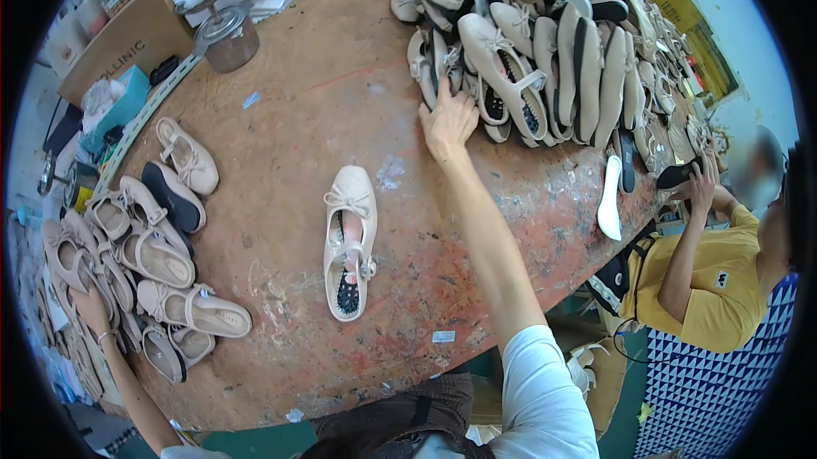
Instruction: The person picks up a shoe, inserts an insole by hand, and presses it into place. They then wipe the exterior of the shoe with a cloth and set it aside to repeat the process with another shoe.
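A beige strapped flat shoe with a bow (351, 204) lies by itself on the middle of the table, its dark speckled inside showing. At the left, my left hand (91, 309) reaches into a group of similar shoes, its fingers closed on the edge of a beige shoe (70, 256); the fingertips are partly hidden. My right arm stretches forward to the large shoe heap. There my right hand (451, 125) has its fingers apart, the index finger stretched out against a beige shoe (420, 63) at the heap's near left edge.
Beige shoes (600, 76) are heaped high at the back right. A white insole-shaped piece (610, 198) lies near the table's right edge. A lidded pot (228, 40) and a cardboard box (128, 46) stand back left. A co-worker in a yellow shirt (715, 285) handles a dark sole at the right.
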`<move>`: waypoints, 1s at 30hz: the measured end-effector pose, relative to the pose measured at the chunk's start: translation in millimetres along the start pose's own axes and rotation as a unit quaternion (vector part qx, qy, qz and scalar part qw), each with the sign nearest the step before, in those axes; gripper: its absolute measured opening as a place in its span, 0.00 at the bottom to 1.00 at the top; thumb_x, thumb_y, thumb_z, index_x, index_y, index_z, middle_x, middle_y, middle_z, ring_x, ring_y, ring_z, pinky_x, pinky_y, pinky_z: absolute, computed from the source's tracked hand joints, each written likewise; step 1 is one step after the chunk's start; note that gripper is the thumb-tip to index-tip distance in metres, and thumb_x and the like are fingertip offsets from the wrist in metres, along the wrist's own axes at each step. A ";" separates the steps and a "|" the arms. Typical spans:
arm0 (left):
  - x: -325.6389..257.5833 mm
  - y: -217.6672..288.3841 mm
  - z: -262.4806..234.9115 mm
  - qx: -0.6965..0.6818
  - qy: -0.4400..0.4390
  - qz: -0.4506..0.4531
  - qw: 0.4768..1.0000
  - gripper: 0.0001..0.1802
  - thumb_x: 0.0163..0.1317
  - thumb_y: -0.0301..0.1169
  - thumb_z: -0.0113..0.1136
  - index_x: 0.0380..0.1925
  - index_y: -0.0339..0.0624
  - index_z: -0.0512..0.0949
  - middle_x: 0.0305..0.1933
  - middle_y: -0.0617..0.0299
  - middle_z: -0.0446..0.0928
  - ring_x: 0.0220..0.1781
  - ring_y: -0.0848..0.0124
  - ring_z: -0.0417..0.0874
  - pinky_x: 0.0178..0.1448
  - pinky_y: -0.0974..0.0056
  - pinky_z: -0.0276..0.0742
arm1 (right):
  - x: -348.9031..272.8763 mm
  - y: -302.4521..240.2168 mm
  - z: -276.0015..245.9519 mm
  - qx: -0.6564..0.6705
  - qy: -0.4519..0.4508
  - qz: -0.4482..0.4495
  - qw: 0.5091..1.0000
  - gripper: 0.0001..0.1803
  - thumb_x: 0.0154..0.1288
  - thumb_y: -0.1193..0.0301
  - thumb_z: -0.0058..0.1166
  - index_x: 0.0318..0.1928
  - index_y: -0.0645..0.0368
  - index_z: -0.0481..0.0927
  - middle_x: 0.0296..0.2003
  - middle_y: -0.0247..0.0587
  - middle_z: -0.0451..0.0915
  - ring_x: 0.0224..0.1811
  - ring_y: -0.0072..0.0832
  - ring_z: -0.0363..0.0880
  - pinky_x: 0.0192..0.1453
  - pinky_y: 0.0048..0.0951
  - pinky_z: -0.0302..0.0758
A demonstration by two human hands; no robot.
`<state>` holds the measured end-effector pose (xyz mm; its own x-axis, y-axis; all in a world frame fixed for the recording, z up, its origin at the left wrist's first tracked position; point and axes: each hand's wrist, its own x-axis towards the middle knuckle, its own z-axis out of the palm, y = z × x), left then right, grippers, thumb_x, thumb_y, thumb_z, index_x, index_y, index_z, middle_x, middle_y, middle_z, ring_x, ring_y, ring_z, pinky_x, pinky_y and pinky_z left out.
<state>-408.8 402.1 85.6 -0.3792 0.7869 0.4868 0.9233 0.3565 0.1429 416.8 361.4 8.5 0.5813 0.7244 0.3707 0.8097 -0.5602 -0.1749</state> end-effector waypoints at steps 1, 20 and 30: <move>-1.4 -1.4 1.8 -0.005 -0.003 -0.002 1.000 0.39 0.66 0.48 0.58 0.67 0.30 0.62 0.64 0.33 0.72 0.65 0.39 0.72 0.67 0.50 0.67 | 1.8 3.3 -2.5 0.005 -0.017 -0.015 1.000 0.37 0.52 0.56 0.69 0.63 0.45 0.71 0.41 0.51 0.78 0.48 0.45 0.77 0.52 0.45 0.70; -52.6 52.4 -16.9 -0.086 0.110 0.028 0.990 0.45 0.63 0.44 0.61 0.72 0.31 0.53 0.70 0.32 0.63 0.70 0.40 0.67 0.71 0.50 0.63 | -289.6 -66.6 -136.2 0.363 -0.101 -0.113 0.919 0.37 0.59 0.71 0.66 0.68 0.58 0.66 0.65 0.59 0.65 0.61 0.54 0.68 0.61 0.48 0.72; -289.0 251.9 -76.0 -0.302 -0.111 0.169 0.932 0.44 0.65 0.39 0.62 0.74 0.35 0.53 0.79 0.35 0.43 0.81 0.39 0.41 0.81 0.43 0.37 | -342.8 -36.9 -169.3 0.439 -0.250 -0.095 0.858 0.23 0.60 0.80 0.57 0.58 0.56 0.79 0.39 0.48 0.82 0.39 0.46 0.84 0.43 0.40 0.80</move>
<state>-61.9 226.2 46.4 -0.0028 0.9112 0.4119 0.8330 -0.2258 0.5051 173.9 65.7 42.2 0.2160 0.9739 0.0691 0.5150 -0.0536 -0.8555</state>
